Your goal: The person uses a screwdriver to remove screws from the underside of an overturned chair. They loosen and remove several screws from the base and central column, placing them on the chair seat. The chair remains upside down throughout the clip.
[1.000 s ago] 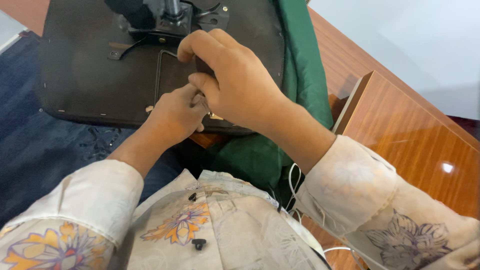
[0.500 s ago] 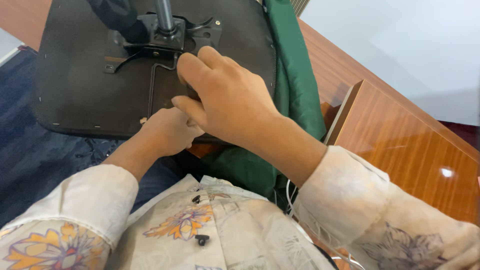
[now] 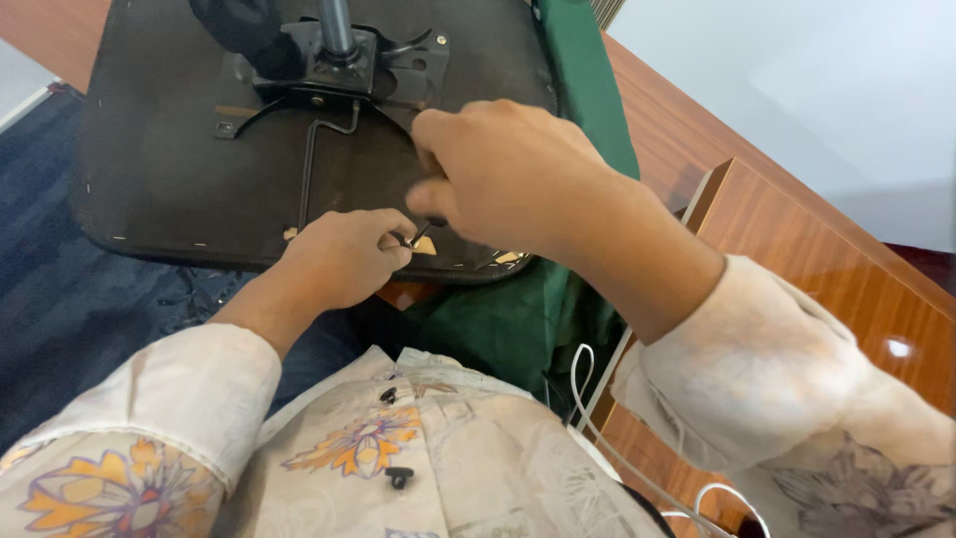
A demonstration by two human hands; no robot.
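We've got L hand [image 3: 344, 257] pinched shut on a small dark screw [image 3: 419, 235] at the near edge of the upturned chair seat [image 3: 179, 169]. R hand [image 3: 508, 174] curled above it, fingertips at the screw; grip unclear.

No packages, signs or screens are showing anywhere around the upturned chair seat [image 3: 199, 149]. The only label-like things are two small tan paper scraps sticking to the seat's near edge, one [image 3: 425, 245] just beside the hands and one [image 3: 508, 257] further toward the green cloth.
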